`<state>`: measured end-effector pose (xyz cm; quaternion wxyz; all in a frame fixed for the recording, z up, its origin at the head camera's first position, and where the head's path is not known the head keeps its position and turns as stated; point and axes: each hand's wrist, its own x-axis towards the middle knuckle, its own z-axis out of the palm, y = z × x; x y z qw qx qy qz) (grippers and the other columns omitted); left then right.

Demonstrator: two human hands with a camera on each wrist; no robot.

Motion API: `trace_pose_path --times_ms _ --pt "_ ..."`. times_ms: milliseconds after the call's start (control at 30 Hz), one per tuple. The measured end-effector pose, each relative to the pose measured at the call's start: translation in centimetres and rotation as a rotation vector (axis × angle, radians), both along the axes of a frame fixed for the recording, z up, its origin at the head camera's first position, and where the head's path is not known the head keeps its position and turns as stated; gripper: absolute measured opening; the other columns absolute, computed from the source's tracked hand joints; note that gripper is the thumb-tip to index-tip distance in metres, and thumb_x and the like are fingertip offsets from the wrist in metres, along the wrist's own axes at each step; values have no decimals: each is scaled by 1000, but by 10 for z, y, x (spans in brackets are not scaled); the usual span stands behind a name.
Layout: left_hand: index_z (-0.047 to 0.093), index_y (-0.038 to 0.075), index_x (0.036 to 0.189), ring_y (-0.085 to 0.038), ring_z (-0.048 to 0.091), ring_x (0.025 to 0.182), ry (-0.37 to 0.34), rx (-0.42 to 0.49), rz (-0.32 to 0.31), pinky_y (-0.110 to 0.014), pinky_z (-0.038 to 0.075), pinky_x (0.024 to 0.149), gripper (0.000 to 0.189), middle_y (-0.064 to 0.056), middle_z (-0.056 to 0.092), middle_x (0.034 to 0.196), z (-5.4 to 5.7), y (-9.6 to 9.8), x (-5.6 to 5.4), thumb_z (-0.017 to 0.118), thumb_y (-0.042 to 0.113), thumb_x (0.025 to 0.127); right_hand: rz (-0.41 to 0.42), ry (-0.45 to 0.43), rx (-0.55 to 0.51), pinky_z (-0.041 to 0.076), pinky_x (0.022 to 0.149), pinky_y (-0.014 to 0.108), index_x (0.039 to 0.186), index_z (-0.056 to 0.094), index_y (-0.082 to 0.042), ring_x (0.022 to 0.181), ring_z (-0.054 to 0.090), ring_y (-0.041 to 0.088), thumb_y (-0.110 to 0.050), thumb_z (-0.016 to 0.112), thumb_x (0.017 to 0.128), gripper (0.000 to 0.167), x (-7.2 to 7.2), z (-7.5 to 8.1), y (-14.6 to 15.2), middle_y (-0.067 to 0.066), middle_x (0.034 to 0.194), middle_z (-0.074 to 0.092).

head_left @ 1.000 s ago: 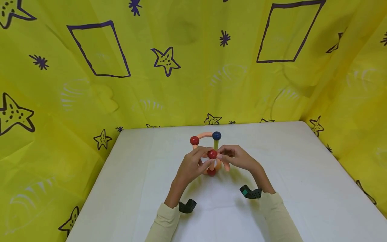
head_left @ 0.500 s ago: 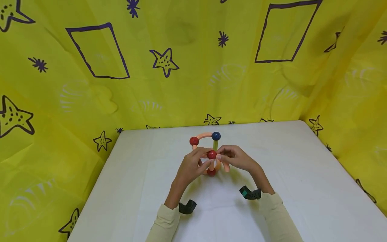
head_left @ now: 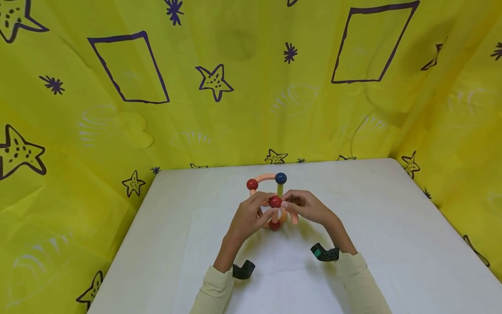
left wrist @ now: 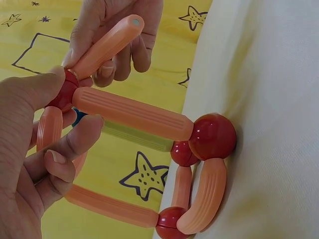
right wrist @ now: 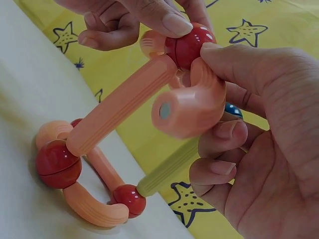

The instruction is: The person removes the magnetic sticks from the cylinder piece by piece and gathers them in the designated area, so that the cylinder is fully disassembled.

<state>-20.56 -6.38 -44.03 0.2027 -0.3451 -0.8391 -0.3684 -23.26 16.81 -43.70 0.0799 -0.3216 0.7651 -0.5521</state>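
Observation:
A frame of magnetic balls and sticks stands on the table. My left hand (head_left: 248, 216) pinches its near top red ball (head_left: 275, 201) between thumb and finger. With my right hand (head_left: 310, 206) I hold a curved orange stick (right wrist: 189, 112), one end at that ball and the other free. The right thumb tip touches the ball in the right wrist view. An upright orange stick (left wrist: 132, 113) runs from it down to a lower red ball (left wrist: 214, 136). Behind, a red ball (head_left: 252, 184) and a blue ball (head_left: 280, 178) are joined by an orange arc (head_left: 266, 176).
The white table (head_left: 176, 244) stretches around the frame. A yellow cloth (head_left: 251, 117) with drawn starfish hangs behind it and at the sides. Black wrist devices (head_left: 243, 270) jut inward beneath both forearms.
Both hands keep their hold on the ball and the curved stick. The whole head view shifts very slightly; the frame stays in place.

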Motion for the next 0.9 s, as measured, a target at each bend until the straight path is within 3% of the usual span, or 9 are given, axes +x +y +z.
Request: trace_pose_path --times_ms 200,433,667,900 --pt "62 12 123 -14 58 70 5 -3 4 -17 50 59 37 -2 67 111 -1 0 -1 72 21 89 -73 15 13 52 72 27 103 67 -1 76 61 28 -12 57 99 15 -1 -5 2 4 91 66" --pt "61 13 124 -10 57 72 3 -17 15 -11 47 61 37 -1 67 112 1 0 -1 71 23 90 -94 -22 38 52 77 28 105 68 -3 84 62 25 -14 57 99 17 -2 -8 2 27 100 65" --pt "61 12 124 -9 57 73 -3 -13 9 -13 48 60 37 -2 67 112 0 0 0 72 23 90 -121 -46 79 51 81 34 104 71 -9 93 60 21 -19 59 98 16 -3 -8 2 26 105 67" --pt "61 12 124 -12 59 72 1 -9 12 -15 49 60 38 -2 67 112 0 1 0 72 22 89 -173 -56 109 51 84 37 105 69 -3 93 63 22 -21 62 97 22 -6 -12 5 19 102 69"
